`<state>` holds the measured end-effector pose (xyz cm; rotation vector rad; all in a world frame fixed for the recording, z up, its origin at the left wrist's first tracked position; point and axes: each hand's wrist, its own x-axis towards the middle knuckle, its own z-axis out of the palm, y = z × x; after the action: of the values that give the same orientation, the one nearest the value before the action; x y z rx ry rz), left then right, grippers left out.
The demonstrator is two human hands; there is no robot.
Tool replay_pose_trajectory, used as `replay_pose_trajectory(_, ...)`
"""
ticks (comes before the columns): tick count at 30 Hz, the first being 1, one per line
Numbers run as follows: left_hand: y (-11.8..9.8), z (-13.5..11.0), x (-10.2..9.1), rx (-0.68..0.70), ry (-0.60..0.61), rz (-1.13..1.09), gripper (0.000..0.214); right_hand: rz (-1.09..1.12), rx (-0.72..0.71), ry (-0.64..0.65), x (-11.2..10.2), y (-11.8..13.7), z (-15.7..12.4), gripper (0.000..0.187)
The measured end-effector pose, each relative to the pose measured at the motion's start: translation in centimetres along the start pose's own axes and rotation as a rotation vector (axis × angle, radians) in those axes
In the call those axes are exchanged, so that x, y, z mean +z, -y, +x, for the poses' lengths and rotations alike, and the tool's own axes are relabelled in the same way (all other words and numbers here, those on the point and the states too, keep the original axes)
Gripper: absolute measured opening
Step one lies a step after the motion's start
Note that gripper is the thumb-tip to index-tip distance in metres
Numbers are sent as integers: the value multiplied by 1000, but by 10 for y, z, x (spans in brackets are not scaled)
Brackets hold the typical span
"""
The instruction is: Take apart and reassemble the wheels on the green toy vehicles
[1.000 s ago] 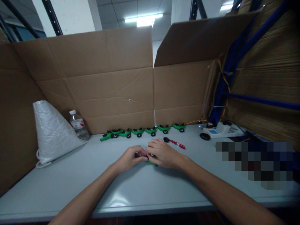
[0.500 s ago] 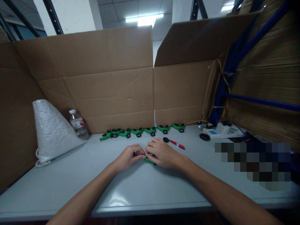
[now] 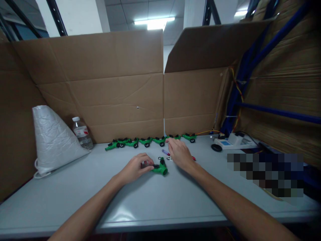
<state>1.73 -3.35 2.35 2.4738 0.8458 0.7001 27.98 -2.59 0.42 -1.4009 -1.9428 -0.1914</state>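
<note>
My left hand (image 3: 139, 168) is closed on the back end of a green pipe fitting (image 3: 160, 170) with black parts. The fitting lies just above or on the table, its round open end pointing right. My right hand (image 3: 179, 153) is apart from it, farther back and to the right, with loosely bent fingers that look open and the fingertips partly hidden. Under and beside this hand lie a red pen-like tool (image 3: 194, 158), mostly covered, a purple-tipped piece (image 3: 165, 152) and small black rings (image 3: 159, 158).
Several similar green fittings (image 3: 146, 142) line the back of the table (image 3: 140, 204) along a cardboard wall (image 3: 120, 93). At left are a white bag (image 3: 56, 144) and a water bottle (image 3: 82, 133). A power strip (image 3: 234, 142) and black ring (image 3: 216, 147) lie at right.
My right hand has let go of the green fitting and moved back and right, over the red tool. My left hand keeps its hold; more of the fitting now shows.
</note>
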Motion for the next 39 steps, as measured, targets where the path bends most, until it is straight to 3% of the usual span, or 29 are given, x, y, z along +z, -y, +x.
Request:
replay_pose_trajectory(4, -4, -1, 3, -23, -24, -22, 24, 55, 173, -108, 2, -15, 4, 25)
replay_pose_trajectory(8, -9, -1, 6, -15, -25, -53, 23, -39, 241, -27, 2, -23, 6, 22)
replay_pose_trajectory(12, -10, 0, 8, 10, -44, -54, 24, -138, 88, 138, 6, -24, 2, 15)
replay_pose_trajectory(16, -9, 1, 8, 22, -42, -47, 22, -187, -44, 267, 10, -18, -3, 22)
replay_pose_trajectory(20, -12, 1, 7, 20, -34, -35, 19, -194, -51, 358, 9, -12, -5, 25)
replay_pose_trajectory(29, -11, -1, 12, 25, -68, -19, 20, -188, 10, 353, 16, -15, -5, 22)
replay_pose_trajectory(33, -8, 1, 15, 22, -109, -27, 21, -175, 35, 258, 12, -13, -1, 22)
replay_pose_trajectory(39, -9, 1, 18, -42, -86, -113, 24, 144, 97, -112, -4, 3, 5, 21)
